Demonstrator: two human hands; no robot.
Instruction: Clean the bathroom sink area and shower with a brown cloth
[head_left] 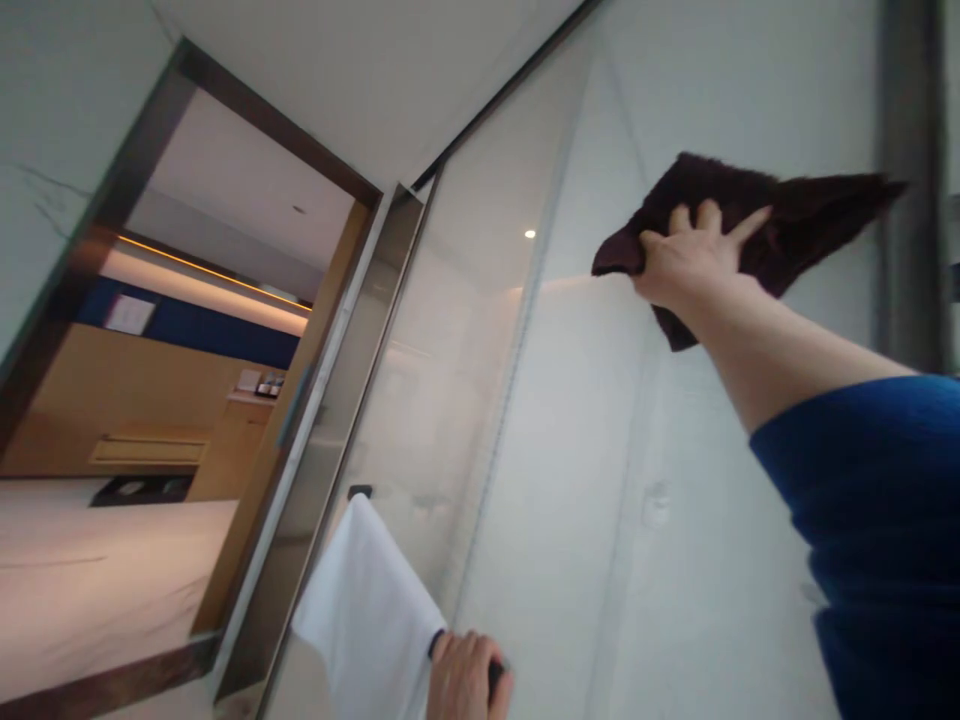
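Note:
High on the right, my right hand (694, 262) lies over a dark brown cloth (814, 215) against a large glass panel (570, 430). Its fingers are spread on the cloth, which is bunched, with one corner sticking out to the right. Low in the middle, my left hand (466, 678) is closed around the end of a black bar (496, 675) on the glass. A white towel (375, 610) hangs over this bar and hides most of it. The bar's upper mount (360, 491) shows above the towel.
A dark metal frame (517, 90) runs along the glass's top. To the left, a dark-framed doorway (281, 135) opens onto a room with a wooden wall panel (161, 390) and a counter (251, 398). A dark vertical post (911, 250) stands at the right.

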